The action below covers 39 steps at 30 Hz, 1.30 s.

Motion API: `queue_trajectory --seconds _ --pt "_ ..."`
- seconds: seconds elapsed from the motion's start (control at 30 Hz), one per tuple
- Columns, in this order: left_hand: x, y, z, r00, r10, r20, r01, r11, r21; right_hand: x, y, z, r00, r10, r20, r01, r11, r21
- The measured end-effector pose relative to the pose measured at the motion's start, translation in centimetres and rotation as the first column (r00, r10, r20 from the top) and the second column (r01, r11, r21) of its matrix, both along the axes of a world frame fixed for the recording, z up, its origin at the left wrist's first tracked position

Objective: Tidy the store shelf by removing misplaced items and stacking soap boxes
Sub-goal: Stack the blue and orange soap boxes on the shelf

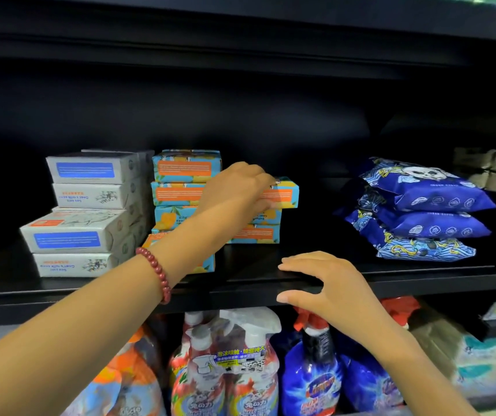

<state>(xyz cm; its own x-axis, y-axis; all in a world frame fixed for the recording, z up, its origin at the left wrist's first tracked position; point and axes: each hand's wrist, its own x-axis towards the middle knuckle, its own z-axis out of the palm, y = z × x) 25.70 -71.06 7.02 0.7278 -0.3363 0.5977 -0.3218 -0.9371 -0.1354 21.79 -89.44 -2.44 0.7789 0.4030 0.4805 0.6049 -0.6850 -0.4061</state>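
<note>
Head view. Left hand (237, 187) reached far in over the shelf (420, 280), fingers curled round a blue-orange soap box (284, 193), gripped at its left end. Soap box at the top of a low pile (255, 234) of two like boxes, pushed out a little to the right; resting or just lifted, cannot tell. Just left of it a taller stack (185, 168) of the same blue-orange boxes, partly hidden behind the left wrist and forearm. Further left white boxes (87, 211) in uneven stacks, close against the taller stack. Red bead bracelet (158, 273) on the left wrist. Right hand (327, 283) spread and relaxed, holding nothing, fingers lying on the front edge of the shelf, thumb below the edge. Bare shelf between the low pile and three blue bags (420, 211), piled one on another at the right, well apart from the soap. Below the shelf spray bottles (240, 364), the right forearm across some of them.
</note>
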Motion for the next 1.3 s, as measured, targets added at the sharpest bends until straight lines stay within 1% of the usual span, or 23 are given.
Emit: queue_trajectory --seconds 0.13,0.3,0.53,0.9,0.97,1.03,1.1,1.17,1.23,1.3 --pt "-0.2 0.4 -0.1 0.999 0.021 0.024 -0.021 1.0 -0.001 0.1 -0.1 -0.1 1.0 0.0 0.013 0.0 1.0 -0.01" --pt "0.2 0.4 -0.2 0.995 0.078 0.066 -0.081 0.996 0.04 0.1 0.0 -0.1 1.0 0.001 0.031 0.0 1.0 -0.029" --pt "0.5 0.5 -0.7 0.98 0.117 0.161 -0.133 0.986 0.095 0.1 -0.1 -0.2 0.999 -0.007 0.039 0.009 0.999 -0.046" --pt "1.3 0.0 -1.1 0.955 0.2 0.218 -0.233 0.963 0.137 -0.2 0.1 -0.1 0.999 -0.025 0.034 0.026 0.999 -0.039" --pt "1.0 -0.1 -1.0 0.962 0.189 0.195 -0.217 0.967 0.132 -0.2 0.1 -0.1 0.999 -0.024 0.036 0.025 0.999 -0.034" --pt "-0.2 0.1 -1.1 0.975 0.11 0.194 -0.128 0.989 0.08 -0.2 0.0 0.0 1.0 -0.015 0.023 0.016 0.999 -0.047" --pt "-2.5 1.1 -2.0 0.956 -0.029 0.293 0.026 1.0 0.015 -0.2 0.1 0.1 1.0 0.009 0.011 -0.008 1.0 -0.027" --pt "-5.0 2.7 -3.8 0.904 -0.093 0.416 0.13 0.99 -0.06 -0.3 0.4 0.4 0.999 0.028 0.03 -0.031 0.995 0.097" --pt "-7.5 4.9 -6.1 0.893 -0.083 0.443 0.16 0.977 -0.138 -0.7 1.3 0.8 0.996 0.043 0.075 -0.058 0.976 0.208" --pt "-9.7 7.4 -8.6 0.889 -0.018 0.458 0.128 0.969 -0.211 -1.0 3.0 1.3 0.992 0.083 0.098 -0.105 0.965 0.24"
